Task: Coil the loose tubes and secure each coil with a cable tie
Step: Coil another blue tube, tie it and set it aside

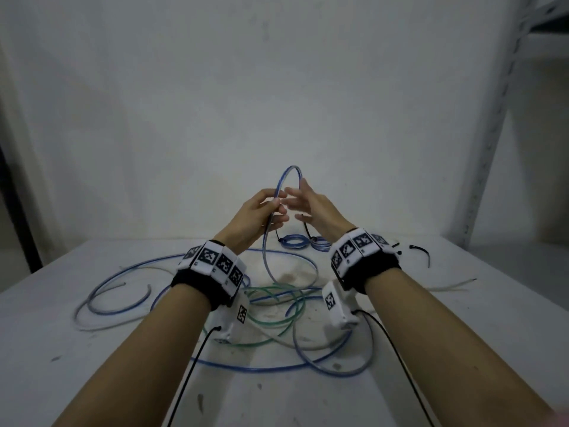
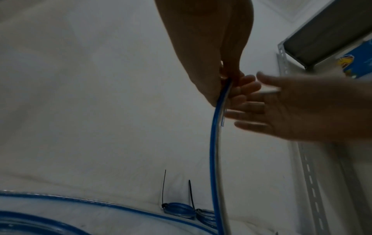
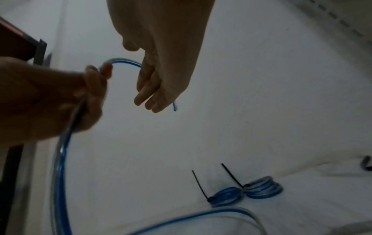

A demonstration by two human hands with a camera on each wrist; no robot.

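My left hand (image 1: 275,211) is raised above the table and grips a blue tube (image 1: 265,251) between thumb and curled fingers. From there the tube arcs up and over to my right hand (image 1: 297,204), whose fingers are straight. The tube lies against that hand, and its cut end (image 3: 174,106) sticks out below the fingers. The tube's long part (image 2: 213,159) hangs down to the table. Two small blue coils (image 1: 295,241) (image 1: 320,242), each with a black cable tie, lie at the back.
Loose blue, green (image 1: 277,303) and clear (image 1: 455,286) tubes sprawl tangled over the white table (image 1: 92,365) under my wrists. Loose black cable ties (image 1: 421,254) lie back right. A metal shelf post (image 1: 498,118) stands at the right, the wall behind.
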